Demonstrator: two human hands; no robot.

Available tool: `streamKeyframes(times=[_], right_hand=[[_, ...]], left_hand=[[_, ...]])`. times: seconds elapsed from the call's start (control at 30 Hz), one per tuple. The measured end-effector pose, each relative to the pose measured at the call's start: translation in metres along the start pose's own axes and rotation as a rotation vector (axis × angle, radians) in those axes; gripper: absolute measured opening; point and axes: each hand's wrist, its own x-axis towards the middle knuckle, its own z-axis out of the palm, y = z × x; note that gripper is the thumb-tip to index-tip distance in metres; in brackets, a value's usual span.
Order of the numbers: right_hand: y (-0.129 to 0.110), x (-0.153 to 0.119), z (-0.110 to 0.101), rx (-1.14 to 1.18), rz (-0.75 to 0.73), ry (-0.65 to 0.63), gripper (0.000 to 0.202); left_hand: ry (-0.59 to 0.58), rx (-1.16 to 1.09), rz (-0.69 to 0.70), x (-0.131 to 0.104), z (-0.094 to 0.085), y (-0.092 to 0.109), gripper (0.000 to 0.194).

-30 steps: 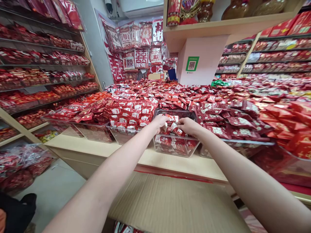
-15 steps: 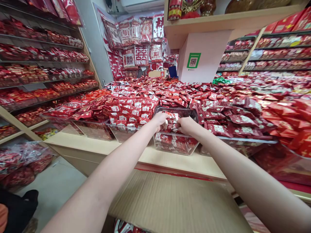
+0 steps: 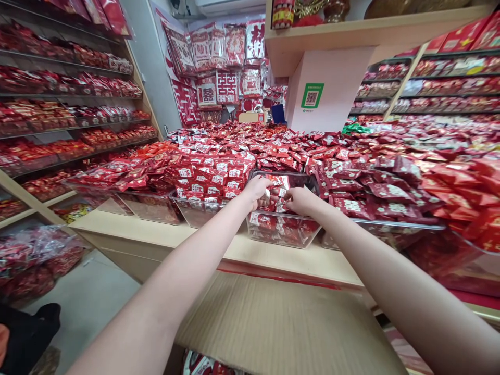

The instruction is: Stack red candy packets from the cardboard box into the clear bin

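Both my hands reach into a clear plastic bin [image 3: 302, 180] partly filled with small red-and-white wrapped packets [image 3: 282, 180]. On its left side, my left hand [image 3: 258, 191] has its fingers curled around packets. Facing it from the right, my right hand [image 3: 300, 201] bends its fingers down onto the packets, with a whitish wrapper at its fingertips. The fingertips of both hands are partly hidden among the wrappers. More packets show through the bin's front wall.
Heaped bins of red packets [image 3: 211, 177] and maroon packets [image 3: 390, 190] flank this bin on a wooden counter [image 3: 219, 240]. An opened cardboard box [image 3: 289, 317] stands below, in front of me. Stocked shelves [image 3: 70, 96] line the left wall; a ledge [image 3: 344, 31] overhangs the counter.
My hands stay in the same bin with small finger movements. My right hand has shifted slightly, and the packets between the hands lie a little differently.
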Motion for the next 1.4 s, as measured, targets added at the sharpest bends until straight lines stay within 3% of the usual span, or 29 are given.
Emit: streamKeyframes(times=[0.1,0.3,0.37,0.47,0.53,0.6,0.7,0.8,0.97,1.1,1.23,1.4], right_hand=[[-0.002,-0.003,-0.002,-0.031,0.027,-0.106,0.021],[-0.005,-0.008,-0.006,-0.029,-0.049,-0.163,0.011],[0.000,-0.005,-0.003,0.064,0.037,-0.045,0.011],[0.009,0.002,0.000,0.381,0.194,0.263,0.027],[0.013,0.005,0.000,0.709,0.171,0.426,0.046],[0.014,0.004,-0.002,1.025,0.054,0.498,0.055],[0.012,0.000,-0.004,1.262,-0.065,0.489,0.041],[0.011,-0.004,-0.003,1.274,-0.066,0.502,0.031],[0.010,-0.006,-0.002,1.206,-0.122,0.514,0.031],[0.005,-0.008,-0.004,1.349,-0.172,0.437,0.039],[0.004,-0.009,-0.003,1.493,-0.141,0.323,0.039],[0.011,-0.008,-0.006,1.589,-0.049,0.422,0.028]], left_hand=[[-0.001,-0.018,0.026,-0.002,-0.001,0.001,0.017],[-0.001,-0.133,0.124,-0.006,-0.002,0.004,0.016],[-0.007,-0.184,0.167,-0.006,-0.003,0.004,0.018],[-0.017,-0.214,0.216,-0.006,-0.004,0.003,0.020],[-0.045,-0.175,0.213,-0.006,-0.003,0.003,0.019],[-0.108,-0.108,0.191,-0.009,-0.001,0.002,0.017],[-0.190,-0.030,0.166,-0.013,0.003,0.002,0.015],[-0.168,0.002,0.217,-0.016,0.004,0.000,0.018],[-0.182,0.050,0.321,-0.013,0.002,-0.004,0.032],[-0.092,0.016,0.407,-0.009,0.000,-0.007,0.028],[-0.013,-0.003,0.469,-0.008,-0.001,-0.007,0.024],[0.006,-0.044,0.411,-0.011,0.000,-0.005,0.024]])
